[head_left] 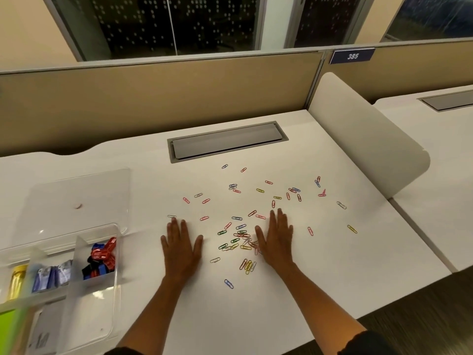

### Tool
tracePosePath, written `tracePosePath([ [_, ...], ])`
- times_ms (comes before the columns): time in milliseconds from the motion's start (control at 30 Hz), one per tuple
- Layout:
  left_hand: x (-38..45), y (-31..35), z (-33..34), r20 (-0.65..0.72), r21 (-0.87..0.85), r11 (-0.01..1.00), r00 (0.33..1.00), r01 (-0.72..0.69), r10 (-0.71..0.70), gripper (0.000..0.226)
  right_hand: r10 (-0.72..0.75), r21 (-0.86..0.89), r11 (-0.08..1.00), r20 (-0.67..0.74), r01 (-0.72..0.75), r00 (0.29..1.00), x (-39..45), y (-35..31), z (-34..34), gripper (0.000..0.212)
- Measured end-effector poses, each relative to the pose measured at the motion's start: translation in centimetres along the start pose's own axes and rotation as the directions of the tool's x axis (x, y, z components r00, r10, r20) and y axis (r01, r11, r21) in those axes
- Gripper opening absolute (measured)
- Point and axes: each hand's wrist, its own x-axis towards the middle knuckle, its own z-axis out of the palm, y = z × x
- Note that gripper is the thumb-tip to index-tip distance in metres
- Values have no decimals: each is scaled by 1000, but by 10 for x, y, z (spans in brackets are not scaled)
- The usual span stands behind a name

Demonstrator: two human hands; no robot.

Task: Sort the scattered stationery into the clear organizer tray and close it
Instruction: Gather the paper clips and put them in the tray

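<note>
Both hands, left hand (180,245) and right hand (276,239), lie spread flat mid-frame, paper clips (236,238) unsorted, organizer tray (112,278) lower left part-filled, lid (76,196) open.

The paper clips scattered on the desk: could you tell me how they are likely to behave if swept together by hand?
The paper clips look thin and light, so they should slide easily on the smooth white desk. Lying flat, they probably resist pinching. Overlapping ones between the left hand and right hand may tangle.
</note>
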Motion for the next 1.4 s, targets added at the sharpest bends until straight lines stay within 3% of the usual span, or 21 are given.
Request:
tracePosePath([
  [67, 12, -4, -4, 14, -25, 999, 999, 31, -30, 111, 42, -25, 999, 42, -41, 998, 8, 9, 0, 75],
  [133, 24, -5, -5, 27, -53, 996, 998, 64, -63, 92, 46, -66, 997, 61, -42, 997, 14, 12, 1, 79],
  [200, 36, -4, -4, 42, -74, 994, 996, 78, -75, 81, 13, -125, 992, 69, -5, 998, 19, 10, 3, 80],
  [300, 47, -1, 0, 73, -48, 997, 996, 57, -53, 82, -103, -135, 984, 93, 115, 990, 24, 2, 8, 78],
  [500, 52, 17, 17, 120, 37, 992, 986, -123, 118, 85, -319, -16, 945, 180, 327, 931, 27, -20, 20, 65],
  [700, 32, 49, 41, 115, 45, 935, 932, -351, 345, 61, -518, 91, 855, 153, 510, 842, 9, -24, 26, 52],
  [900, -5, 67, 56, -33, -237, 901, 930, -363, 366, 49, -472, 344, 839, 71, 423, 879, -5, -19, 24, 42],
  [1133, -20, 58, 39, -114, -488, 824, 957, -289, 268, 49, -413, 294, 864, -51, 409, 909, 11, -14, 6, 31],
  [1200, -27, 52, 32, -114, -432, 838, 942, -333, 315, 63, -409, 254, 879, -35, 404, 912, 18, -13, 5, 35],
  [1300, -45, 36, 31, -73, -185, 891, 910, -415, 409, 86, -447, 209, 877, 23, 433, 894, 19, -19, 7, 40],
  [1400, -69, 21, 39, -16, -3, 914, 914, -406, 406, 98, -497, 228, 850, 49, 475, 866, 8, -28, 14, 37],
])
